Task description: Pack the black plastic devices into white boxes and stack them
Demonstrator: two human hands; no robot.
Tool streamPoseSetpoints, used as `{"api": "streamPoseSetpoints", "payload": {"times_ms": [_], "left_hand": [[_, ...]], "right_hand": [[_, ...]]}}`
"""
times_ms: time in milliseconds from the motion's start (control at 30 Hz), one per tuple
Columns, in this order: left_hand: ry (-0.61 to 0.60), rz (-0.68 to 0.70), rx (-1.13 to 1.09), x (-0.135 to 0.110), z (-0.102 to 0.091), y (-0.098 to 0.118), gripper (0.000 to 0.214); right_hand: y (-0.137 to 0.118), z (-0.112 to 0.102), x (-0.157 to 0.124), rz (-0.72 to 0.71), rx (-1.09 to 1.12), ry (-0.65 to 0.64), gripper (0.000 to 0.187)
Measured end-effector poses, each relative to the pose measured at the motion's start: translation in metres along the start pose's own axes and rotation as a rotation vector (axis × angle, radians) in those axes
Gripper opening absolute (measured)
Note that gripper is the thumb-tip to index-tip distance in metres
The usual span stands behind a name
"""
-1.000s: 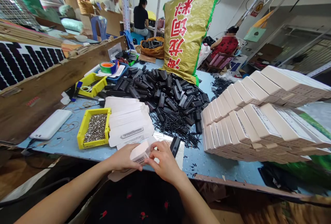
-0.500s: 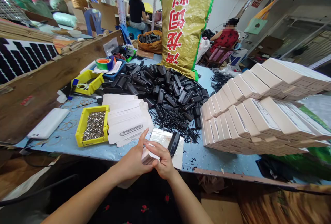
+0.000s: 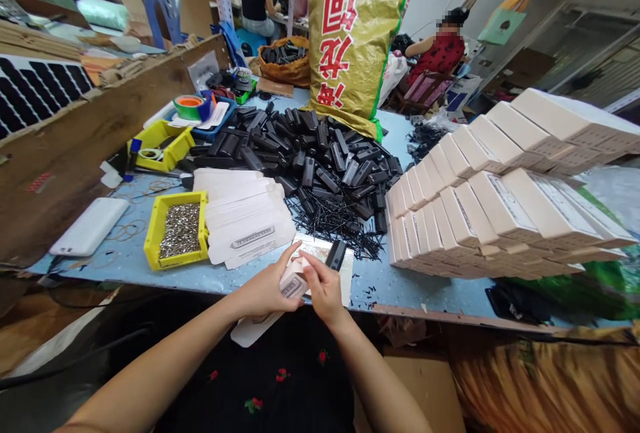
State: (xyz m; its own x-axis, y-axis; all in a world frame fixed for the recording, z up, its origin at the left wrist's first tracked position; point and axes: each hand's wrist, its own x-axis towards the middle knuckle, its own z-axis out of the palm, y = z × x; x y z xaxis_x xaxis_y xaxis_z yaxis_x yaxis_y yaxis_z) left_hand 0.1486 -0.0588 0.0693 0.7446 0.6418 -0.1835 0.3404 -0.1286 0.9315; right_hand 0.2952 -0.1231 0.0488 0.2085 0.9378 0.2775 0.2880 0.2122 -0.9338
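Both my hands hold a small white carton [image 3: 293,284] at the table's near edge. My left hand [image 3: 266,289] wraps it from the left, thumb up along its side. My right hand [image 3: 323,286] pinches its right end with the fingers closed. A flat white flap [image 3: 250,330] hangs below the carton over my lap. Just beyond my hands, a black plastic part [image 3: 336,254] lies on a shiny sheet [image 3: 320,251]. A stack of flat unfolded cartons [image 3: 245,220] lies to the left of it.
A heap of black parts [image 3: 310,160] and thin black ties fills the middle of the blue table [image 3: 400,286]. Stacked closed boxes [image 3: 490,200] stand at right. A yellow tray of screws [image 3: 179,230], a white device [image 3: 90,225] and a yellow sack [image 3: 355,26] are around. Other people sit at the back.
My hands have turned the carton and drawn it slightly nearer; the left thumb now lies along its side. The view has tipped downward.
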Motion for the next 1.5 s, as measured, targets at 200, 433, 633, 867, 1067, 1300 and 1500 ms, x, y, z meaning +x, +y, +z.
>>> {"api": "streamPoseSetpoints", "payload": {"times_ms": [200,433,633,867,1067,1300,1500], "left_hand": [[0.056,0.0,0.005,0.007,-0.001,0.005,0.102],[-0.016,0.066,-0.104,0.012,-0.002,-0.001,0.095],[0.042,-0.182,-0.316,-0.003,-0.025,-0.02,0.087],[0.556,-0.356,-1.275,0.002,-0.035,-0.041,0.044],[0.637,-0.437,-1.39,0.011,0.014,-0.012,0.028],[0.47,-0.067,-0.225,-0.011,0.009,-0.037,0.078],[0.478,-0.021,0.201,-0.015,-0.004,-0.052,0.066]], "right_hand": [[-0.012,0.008,0.004,0.009,-0.075,0.127,0.026],[-0.01,0.015,-0.011,-0.218,-0.199,0.126,0.032],[0.027,-0.076,0.019,-0.176,-0.684,-0.39,0.054],[0.025,-0.09,0.017,-0.106,-0.382,-0.235,0.033],[-0.011,-0.007,0.023,-0.169,0.077,0.423,0.054],[-0.003,0.013,0.02,-0.231,-0.027,0.307,0.052],[0.038,-0.029,0.081,-0.293,-0.625,-0.195,0.028]]}}
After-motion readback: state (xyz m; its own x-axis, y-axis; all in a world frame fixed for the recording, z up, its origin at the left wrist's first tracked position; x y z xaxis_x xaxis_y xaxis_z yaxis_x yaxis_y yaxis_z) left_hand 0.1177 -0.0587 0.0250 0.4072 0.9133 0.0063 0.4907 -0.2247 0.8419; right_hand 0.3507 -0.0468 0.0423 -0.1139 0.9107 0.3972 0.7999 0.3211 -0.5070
